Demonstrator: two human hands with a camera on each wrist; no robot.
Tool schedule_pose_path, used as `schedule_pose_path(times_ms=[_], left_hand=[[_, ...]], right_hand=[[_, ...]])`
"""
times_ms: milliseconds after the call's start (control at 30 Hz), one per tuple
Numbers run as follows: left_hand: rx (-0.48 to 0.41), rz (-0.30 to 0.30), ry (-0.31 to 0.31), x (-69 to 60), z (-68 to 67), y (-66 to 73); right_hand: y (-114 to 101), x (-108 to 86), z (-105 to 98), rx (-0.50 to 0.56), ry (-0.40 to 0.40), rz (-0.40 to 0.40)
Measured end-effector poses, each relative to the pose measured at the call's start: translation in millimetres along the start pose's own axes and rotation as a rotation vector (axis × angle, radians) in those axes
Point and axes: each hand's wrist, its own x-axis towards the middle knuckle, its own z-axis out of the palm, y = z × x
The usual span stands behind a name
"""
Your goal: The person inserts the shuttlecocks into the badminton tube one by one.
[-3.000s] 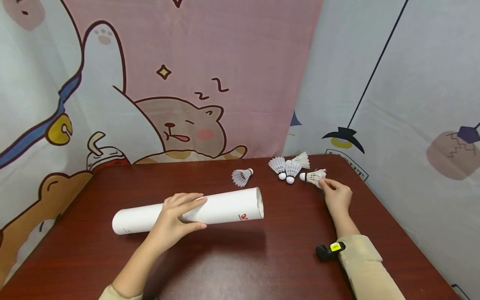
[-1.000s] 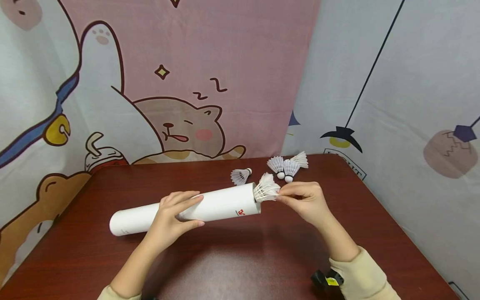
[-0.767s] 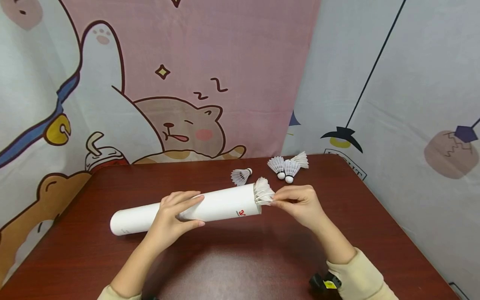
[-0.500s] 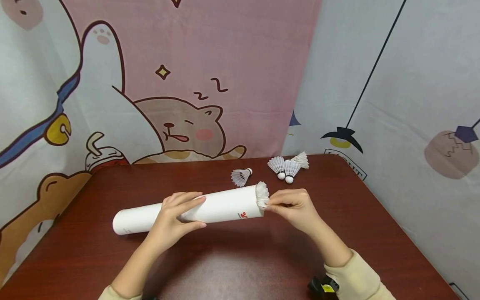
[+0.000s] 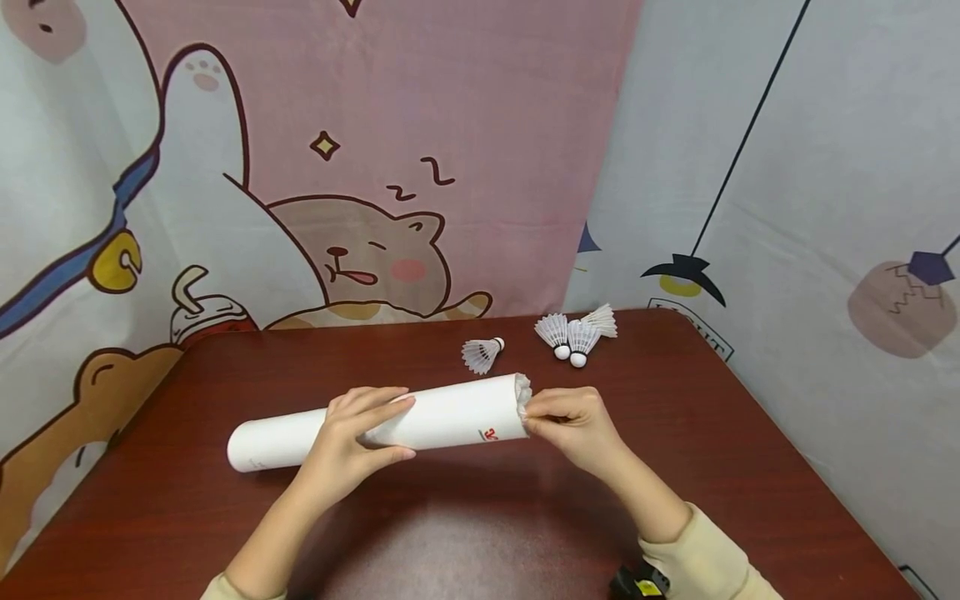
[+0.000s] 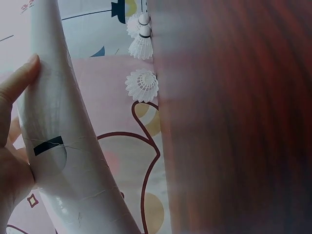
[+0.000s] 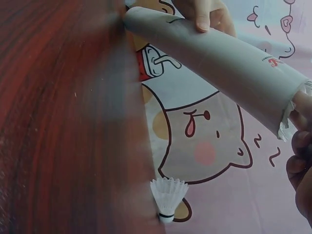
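A long white shuttlecock tube [image 5: 457,412] lies slantwise over the table, its mouth at the right and raised. My left hand [image 5: 347,442] grips the middle of it, thumb on the near side and fingers over the top; in the left wrist view the thumb of this hand [image 6: 14,141] presses the tube wall [image 6: 63,112]. At the mouth, my right hand [image 5: 573,425] pinches the feather edge of a shuttlecock [image 5: 522,389]. Only the rim of its skirt shows; the rest is hidden inside the tube. The right wrist view shows those fingers [image 7: 302,141] at the ragged tube end.
Behind the tube lies a single shuttlecock [image 5: 480,356]. Further right, a cluster of three shuttlecocks [image 5: 581,340] sits near the back edge of the dark red wooden table [image 5: 465,542]. A printed cartoon cloth [image 5: 510,167] hangs behind the table.
The right hand took a shuttlecock from beside the right-hand cluster and brought it left to the tube mouth. It has since slid in nearly to its feather rim. The left hand keeps its hold.
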Motion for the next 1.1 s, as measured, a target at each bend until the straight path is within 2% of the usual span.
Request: schedule_pose_path(times_ms=[367,700,933,1100], left_hand=[[0.01,0.024,-0.011,0.7,1.8,1.3],[0.026,0.008,-0.014,-0.2,1.6,-0.6],[0.027,-0.004,-0.002,-0.6,-0.2,-2.8],[0.028,-0.004,0.0,-0.6,-1.1,-3.6]], right_hand=[[1.4,-2.2,8.2,-0.009,-0.024,0.018],[-26.5,12.9,4.6,-0.041,-0.063,0.111],[0.4,3.0,-10.6,-0.047,-0.064,0.19],[13.6,-2.5,-24.5,-0.129,0.037,0.306]])
